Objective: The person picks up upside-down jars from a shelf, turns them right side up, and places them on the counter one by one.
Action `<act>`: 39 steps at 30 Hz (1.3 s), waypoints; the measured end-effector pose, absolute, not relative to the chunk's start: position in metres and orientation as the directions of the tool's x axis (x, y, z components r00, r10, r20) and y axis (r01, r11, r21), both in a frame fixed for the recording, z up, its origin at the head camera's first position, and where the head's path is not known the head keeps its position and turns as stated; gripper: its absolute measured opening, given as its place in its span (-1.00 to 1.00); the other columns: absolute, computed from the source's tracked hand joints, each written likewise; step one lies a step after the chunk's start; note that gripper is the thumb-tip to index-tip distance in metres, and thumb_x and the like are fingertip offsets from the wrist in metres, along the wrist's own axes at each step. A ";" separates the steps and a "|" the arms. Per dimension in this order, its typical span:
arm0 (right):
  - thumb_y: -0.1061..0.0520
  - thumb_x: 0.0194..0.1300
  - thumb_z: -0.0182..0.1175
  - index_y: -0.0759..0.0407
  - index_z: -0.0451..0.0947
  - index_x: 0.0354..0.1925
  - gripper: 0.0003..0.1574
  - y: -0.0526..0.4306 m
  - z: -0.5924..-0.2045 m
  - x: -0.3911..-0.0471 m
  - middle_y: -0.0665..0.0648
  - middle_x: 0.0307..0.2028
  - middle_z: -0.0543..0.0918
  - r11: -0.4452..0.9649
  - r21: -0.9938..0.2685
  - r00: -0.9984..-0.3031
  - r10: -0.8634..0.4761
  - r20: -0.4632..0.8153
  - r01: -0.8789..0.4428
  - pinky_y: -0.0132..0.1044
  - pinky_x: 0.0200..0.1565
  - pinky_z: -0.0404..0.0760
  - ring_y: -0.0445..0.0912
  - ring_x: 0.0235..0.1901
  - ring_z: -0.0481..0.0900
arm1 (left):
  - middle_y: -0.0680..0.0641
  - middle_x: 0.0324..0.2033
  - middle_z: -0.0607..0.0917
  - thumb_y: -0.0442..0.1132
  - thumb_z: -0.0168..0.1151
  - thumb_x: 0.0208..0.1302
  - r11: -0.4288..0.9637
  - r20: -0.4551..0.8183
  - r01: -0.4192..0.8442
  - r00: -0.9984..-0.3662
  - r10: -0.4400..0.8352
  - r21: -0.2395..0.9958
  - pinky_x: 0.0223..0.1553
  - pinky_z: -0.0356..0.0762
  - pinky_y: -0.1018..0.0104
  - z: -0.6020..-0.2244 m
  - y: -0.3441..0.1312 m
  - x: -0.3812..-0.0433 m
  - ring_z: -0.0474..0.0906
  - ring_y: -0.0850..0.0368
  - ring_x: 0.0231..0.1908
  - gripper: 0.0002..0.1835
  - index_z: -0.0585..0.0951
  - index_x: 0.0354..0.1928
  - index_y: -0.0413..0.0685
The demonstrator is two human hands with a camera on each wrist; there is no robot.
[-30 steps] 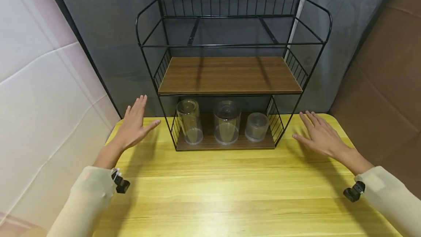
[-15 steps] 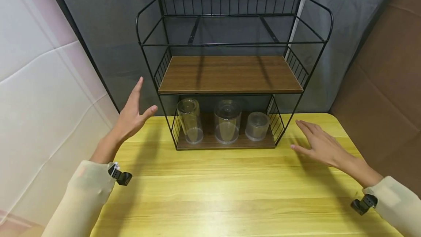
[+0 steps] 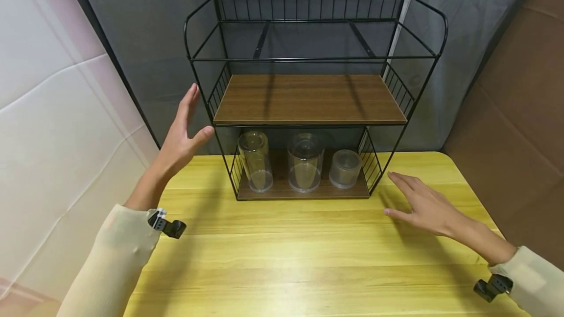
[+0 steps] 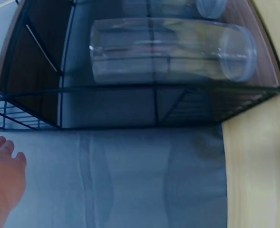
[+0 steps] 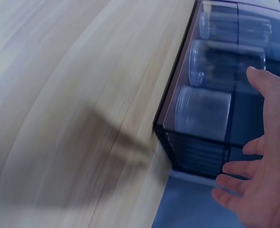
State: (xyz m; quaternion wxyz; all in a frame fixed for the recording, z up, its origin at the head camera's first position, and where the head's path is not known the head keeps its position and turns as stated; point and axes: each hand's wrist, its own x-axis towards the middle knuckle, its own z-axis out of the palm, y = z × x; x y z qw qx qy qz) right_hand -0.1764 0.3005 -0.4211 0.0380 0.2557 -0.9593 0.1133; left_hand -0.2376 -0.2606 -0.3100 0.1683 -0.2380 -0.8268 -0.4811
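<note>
Black metal-wire rack (image 3: 314, 122) with brown wood-grain shelves (image 3: 308, 99), standing near the far edge of the yellow wood-grain table (image 3: 282, 248). Along the bottom shelf (image 3: 278, 175), from left edge to right: tall clear cylindrical container (image 3: 257, 163), wider clear container (image 3: 305, 164), short clear container (image 3: 345, 169). Left hand (image 3: 178, 141), fingers extended, thumb apart, just beside the rack's left side. Right hand (image 3: 424, 205), fingers loosely spread, above the table near its far right corner.

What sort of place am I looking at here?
Likely a makeshift recording booth: a wood-grain table bearing a black wire rack, a grey backdrop close behind it, and a pale sheet along the left.
</note>
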 end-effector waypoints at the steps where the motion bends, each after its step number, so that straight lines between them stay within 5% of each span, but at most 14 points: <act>1: -0.38 0.40 0.32 0.29 0.14 0.64 0.20 0.298 -0.421 -0.175 0.43 0.52 0.32 0.838 -0.202 -0.862 -0.489 0.137 -0.507 0.42 0.19 0.58 0.38 0.43 0.36 | 0.09 0.71 -0.07 0.21 0.26 0.44 0.405 0.504 0.554 -0.832 0.233 0.727 0.69 -0.25 0.08 -0.308 -0.259 -0.238 -0.19 0.13 0.68 0.03 -0.11 0.74 0.22; 10: -0.38 0.40 0.32 0.20 0.11 0.66 0.20 0.281 -0.421 -0.172 0.43 0.48 0.37 0.815 -0.241 -0.850 -0.502 0.157 -0.526 0.43 0.18 0.59 0.35 0.42 0.38 | -0.06 0.71 -0.05 -0.07 0.39 0.42 0.209 0.528 0.577 -0.812 0.247 0.789 0.66 -0.16 0.34 -0.295 -0.246 -0.244 -0.18 0.11 0.69 0.05 -0.08 0.72 0.00; 20: -0.39 0.37 0.35 0.22 0.10 0.66 0.24 0.263 -0.416 -0.171 0.46 0.49 0.35 0.797 -0.282 -0.846 -0.504 0.174 -0.533 0.43 0.24 0.55 0.36 0.44 0.37 | -0.05 0.71 -0.05 0.02 0.47 0.34 0.199 0.519 0.571 -0.814 0.260 0.796 0.66 -0.17 0.33 -0.289 -0.237 -0.248 -0.18 0.15 0.68 0.12 -0.05 0.72 0.03; 39: -0.42 0.37 0.33 0.29 0.06 0.66 0.30 0.217 -0.413 -0.201 0.48 0.53 0.27 0.794 -0.383 -0.881 -0.433 0.190 -0.472 0.42 0.37 0.42 0.41 0.47 0.31 | -0.02 0.70 -0.05 -0.14 0.50 0.32 0.039 0.514 0.538 -0.821 0.249 0.842 0.68 -0.11 0.14 -0.288 -0.228 -0.250 -0.19 0.20 0.67 0.12 -0.04 0.71 -0.04</act>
